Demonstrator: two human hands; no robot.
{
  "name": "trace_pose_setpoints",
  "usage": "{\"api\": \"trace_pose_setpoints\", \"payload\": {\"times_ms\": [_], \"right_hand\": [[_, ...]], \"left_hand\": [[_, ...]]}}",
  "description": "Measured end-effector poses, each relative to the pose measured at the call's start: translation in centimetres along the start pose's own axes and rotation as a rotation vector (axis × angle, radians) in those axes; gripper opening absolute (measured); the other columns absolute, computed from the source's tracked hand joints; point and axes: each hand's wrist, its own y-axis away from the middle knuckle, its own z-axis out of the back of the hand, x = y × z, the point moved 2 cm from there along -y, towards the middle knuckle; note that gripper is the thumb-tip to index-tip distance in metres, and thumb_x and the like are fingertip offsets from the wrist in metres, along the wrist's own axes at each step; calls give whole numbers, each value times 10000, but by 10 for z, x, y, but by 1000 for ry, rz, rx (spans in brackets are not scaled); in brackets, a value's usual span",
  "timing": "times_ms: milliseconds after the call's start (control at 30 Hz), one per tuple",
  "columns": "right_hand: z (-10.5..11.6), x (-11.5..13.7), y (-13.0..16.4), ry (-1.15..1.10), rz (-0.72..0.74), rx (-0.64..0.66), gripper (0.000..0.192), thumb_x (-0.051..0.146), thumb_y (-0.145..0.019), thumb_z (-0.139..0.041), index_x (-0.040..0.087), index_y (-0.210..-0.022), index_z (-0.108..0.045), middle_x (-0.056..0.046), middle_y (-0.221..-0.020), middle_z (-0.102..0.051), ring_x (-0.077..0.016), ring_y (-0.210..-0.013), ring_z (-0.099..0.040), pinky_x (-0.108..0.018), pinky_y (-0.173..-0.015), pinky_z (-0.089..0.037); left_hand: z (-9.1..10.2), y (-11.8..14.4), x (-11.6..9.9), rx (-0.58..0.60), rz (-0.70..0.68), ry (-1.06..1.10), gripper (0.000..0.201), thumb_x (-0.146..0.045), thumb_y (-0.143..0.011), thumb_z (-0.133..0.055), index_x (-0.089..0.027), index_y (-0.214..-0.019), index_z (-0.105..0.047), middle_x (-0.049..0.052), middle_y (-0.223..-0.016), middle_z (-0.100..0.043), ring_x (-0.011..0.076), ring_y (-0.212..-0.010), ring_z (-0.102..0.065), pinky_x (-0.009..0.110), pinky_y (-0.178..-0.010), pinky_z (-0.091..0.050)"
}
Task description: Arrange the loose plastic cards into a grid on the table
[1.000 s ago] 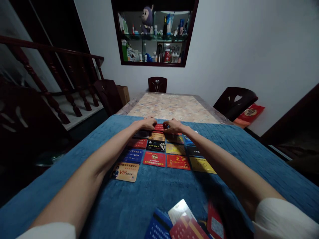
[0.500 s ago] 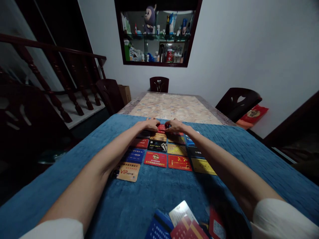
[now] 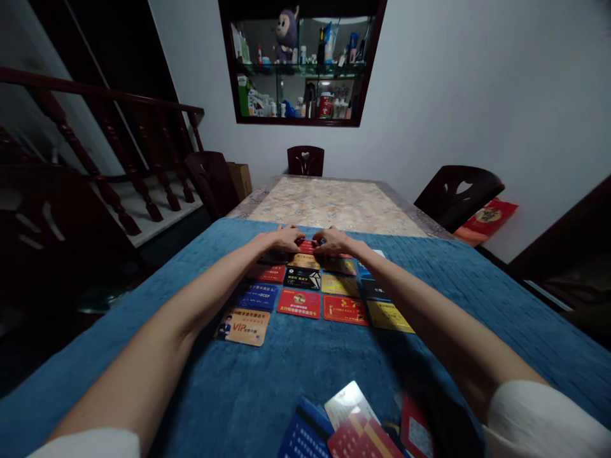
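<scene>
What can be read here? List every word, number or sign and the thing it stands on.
"VIP": on the orange card nearest the left forearm, front row.
"VIP": on the black card in the middle of the grid.
"DCEP": on the blue card, left column.
Chinese lettering on the red card, the red-and-gold card and the yellow card: too small to read.
Far red card between the left hand and right hand: unreadable.
Shelf bottle labels: blurred.

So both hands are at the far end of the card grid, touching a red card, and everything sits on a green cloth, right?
Not quite: the head view shows the cloth is blue. Otherwise yes: the left hand and right hand meet at the red card at the grid's far end.
</scene>
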Motion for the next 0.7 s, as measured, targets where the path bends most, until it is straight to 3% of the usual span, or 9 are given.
{"api": "trace_pose_setpoints", "payload": {"times_ms": [300,700], "right_hand": [[1,0,2,37,32,22,377,379,-801,-642,276,-1152,-730,-100,-1117,-726,-351,-1198,-531,-425,-896,-475],[2,1,7,109,85,-7,331,364,-844,-614,260,-1136,-731,-95,-1153,-719,-338,-1205,-509,-445,-933,-453]], "left_hand": [[-1,1,4,-26,-35,-10,382,-276,-758,-610,-240,-1131,-683,69,-1142,-665,328,-1266,-423,503,-1072,-362],[-4,0,3,-55,-66,4,409,-205,-740,-582,-225,-1136,-685,72,-1138,-673,316,-1228,-471,482,-1050,-394]]}}
